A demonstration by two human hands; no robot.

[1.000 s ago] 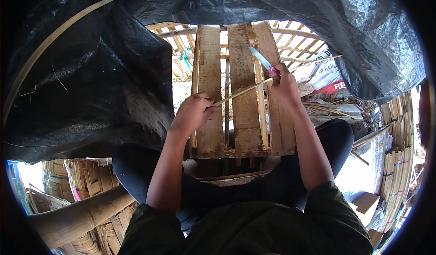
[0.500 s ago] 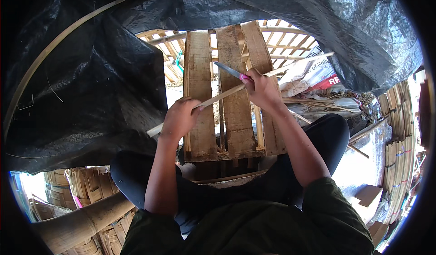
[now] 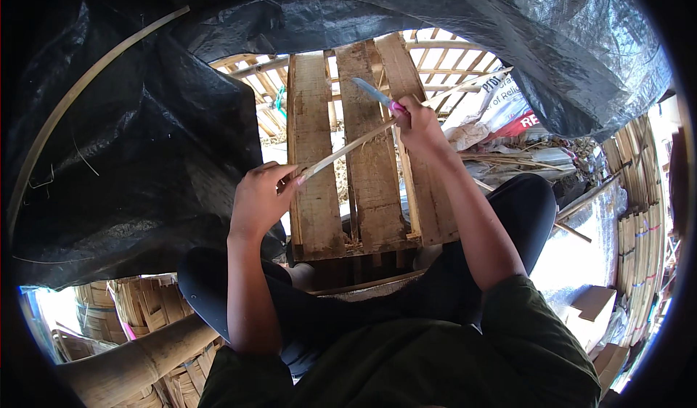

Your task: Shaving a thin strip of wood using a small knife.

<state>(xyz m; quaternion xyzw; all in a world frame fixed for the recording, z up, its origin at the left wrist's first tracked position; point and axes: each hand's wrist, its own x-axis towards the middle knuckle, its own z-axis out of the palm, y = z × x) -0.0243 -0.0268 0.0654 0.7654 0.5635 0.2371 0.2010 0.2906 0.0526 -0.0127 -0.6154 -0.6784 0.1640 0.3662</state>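
Observation:
A long, pale bamboo strip [image 3: 347, 149] slants across in front of me, rising from lower left to upper right. My left hand [image 3: 259, 199] pinches its lower-left end between thumb and fingers. My right hand [image 3: 423, 128] is closed round the pink handle of a knife [image 3: 372, 91], its blade pointing up and to the left. The strip passes at this hand too and runs on beyond it; whether the fingers also grip it is hidden. Beneath both hands lies a rough wooden bench top [image 3: 370, 183] of several planks with gaps between them.
Black plastic sheeting [image 3: 131, 147] hangs at the left and across the top, with a curved strip [image 3: 80, 85] against it. Printed sacks [image 3: 494, 114] lie beyond the bench. At right are bundled bamboo slats [image 3: 635, 263] and a cardboard box [image 3: 592, 303]. A thick bamboo pole [image 3: 145, 353] lies lower left.
My left hand has shifted left, onto the strip's end; earlier the strip stuck out past it. My right hand and the knife have risen slightly, and the blade now points more steeply upward.

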